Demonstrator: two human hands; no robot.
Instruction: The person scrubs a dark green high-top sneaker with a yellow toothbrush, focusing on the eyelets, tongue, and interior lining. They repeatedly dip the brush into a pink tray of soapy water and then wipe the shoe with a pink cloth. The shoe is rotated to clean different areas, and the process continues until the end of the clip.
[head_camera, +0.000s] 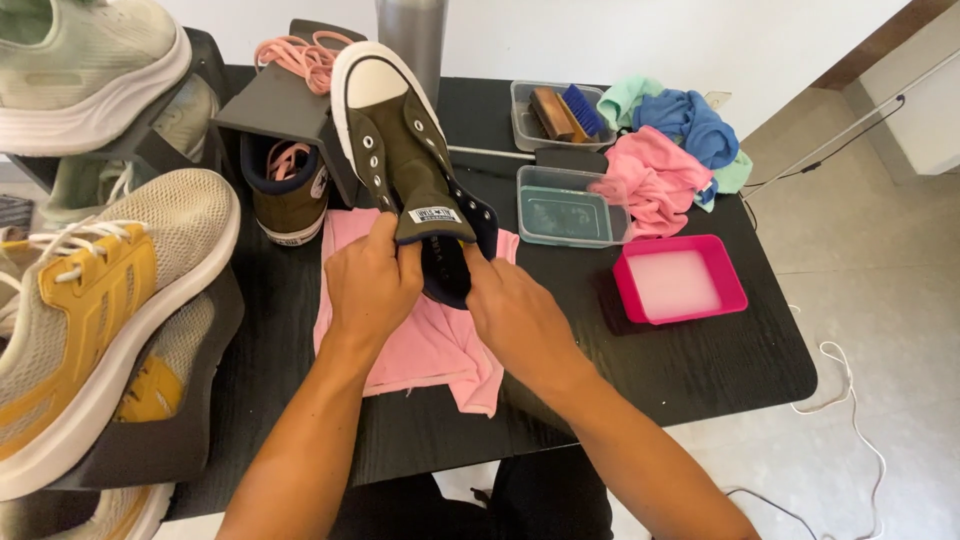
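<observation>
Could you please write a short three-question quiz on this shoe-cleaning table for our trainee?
1. True or false: both hands, left hand and right hand, are on the olive high-top shoe.
2. What lies on the black table under that shoe? A) pink cloth B) newspaper C) a tray
3. What colour is the tub of milky liquid on the person's right?

Key
1. True; the left fingers pinch its tongue.
2. A
3. Pink
</observation>
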